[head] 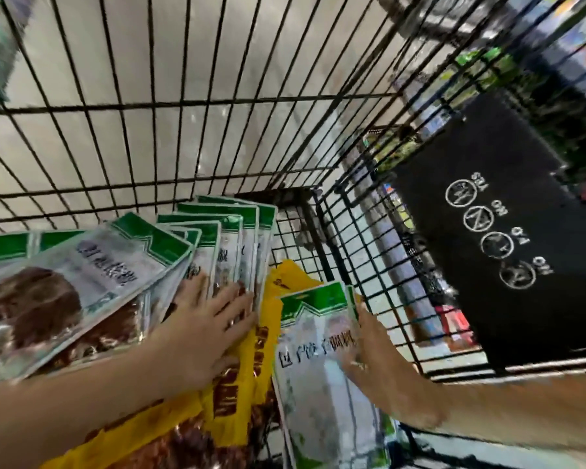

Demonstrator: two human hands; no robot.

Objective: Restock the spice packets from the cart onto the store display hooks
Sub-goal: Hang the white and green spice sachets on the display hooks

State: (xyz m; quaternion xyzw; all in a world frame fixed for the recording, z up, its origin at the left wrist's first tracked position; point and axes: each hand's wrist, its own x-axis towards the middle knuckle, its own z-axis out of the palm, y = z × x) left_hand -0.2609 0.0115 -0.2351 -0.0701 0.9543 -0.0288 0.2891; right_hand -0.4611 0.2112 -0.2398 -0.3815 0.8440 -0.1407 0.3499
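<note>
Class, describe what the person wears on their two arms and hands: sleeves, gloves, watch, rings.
Both forearms are bare to the picture's edge; no sleeves show. The left hand and right hand wear no gloves, and neither wrist carries a watch or band. No ring shows on the left hand; the right is too blurred to tell.

Legible print: nothing you can read out, blur throughout.
Your black panel [508, 231] carries four white crossed-out circle signs, each with a short caption printed upside down to you, too small to read. The green-topped packet [318, 350] in your right hand [383, 367] shows dark Chinese characters, smeared. The same goes for the fanned packets [99, 265] and the brown print on the yellow packets [230, 394].
</note>
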